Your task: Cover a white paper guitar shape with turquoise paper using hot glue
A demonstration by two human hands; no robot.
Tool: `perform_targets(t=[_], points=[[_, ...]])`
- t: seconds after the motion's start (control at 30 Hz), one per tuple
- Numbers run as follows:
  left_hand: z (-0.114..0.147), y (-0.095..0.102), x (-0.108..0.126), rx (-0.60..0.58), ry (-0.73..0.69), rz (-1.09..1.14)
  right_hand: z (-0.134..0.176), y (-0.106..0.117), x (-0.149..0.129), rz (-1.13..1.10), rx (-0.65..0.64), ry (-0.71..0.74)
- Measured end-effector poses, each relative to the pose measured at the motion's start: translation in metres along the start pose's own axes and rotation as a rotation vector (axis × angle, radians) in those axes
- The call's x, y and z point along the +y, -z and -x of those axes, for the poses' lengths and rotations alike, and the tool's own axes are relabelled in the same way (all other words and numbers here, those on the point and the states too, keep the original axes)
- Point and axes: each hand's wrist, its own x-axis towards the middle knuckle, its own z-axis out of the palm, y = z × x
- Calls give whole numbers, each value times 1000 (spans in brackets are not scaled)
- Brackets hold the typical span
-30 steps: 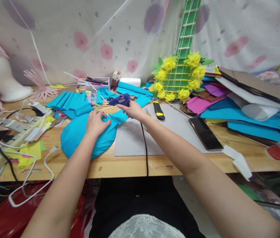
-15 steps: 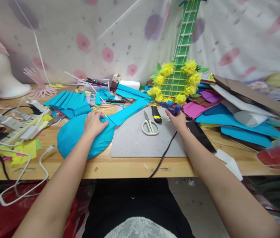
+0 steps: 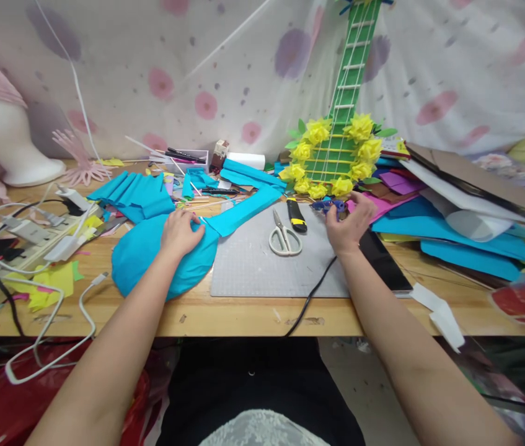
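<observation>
Splaying right hand beside glue gun; curved left hand on disc.

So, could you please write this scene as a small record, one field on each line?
Left hand: resting on the rounded blue piece, near one end of the blue strip
Right hand: at the blue glue gun, fingers spread; grip unclear
Black cord: crosses the front edge of the table
On grey mat: white-handled scissors, black-and-yellow cutter
Beside right forearm: dark phone
Behind: green guitar shape with yellow flowers
</observation>
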Motion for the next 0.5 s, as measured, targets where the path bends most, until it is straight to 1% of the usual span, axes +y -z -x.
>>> perform_targets(t=[0.03,0.07,0.17,0.23,0.3,0.37,0.43,0.5], points=[[0,0,0,-3,-2,1,1,2,-13,-55,-29,56],[0,0,0,-8,-5,1,4,3,-28,-112,-130,112],[-1,0,-1,-22,-14,-9,18,-7,-80,-294,-537,313],[-1,1,-1,-32,-16,-13,30,-22,-111,-410,-696,386],[-1,1,-2,-33,-20,-12,40,-38,-136,-455,-815,425],[0,1,-1,-25,-28,-12,48,-53,-154,-461,-898,444],[1,2,1,-18,-32,-18,52,-66,-166,-447,-945,463],[1,4,3,-23,-33,-26,53,-75,-172,-435,-959,490]])
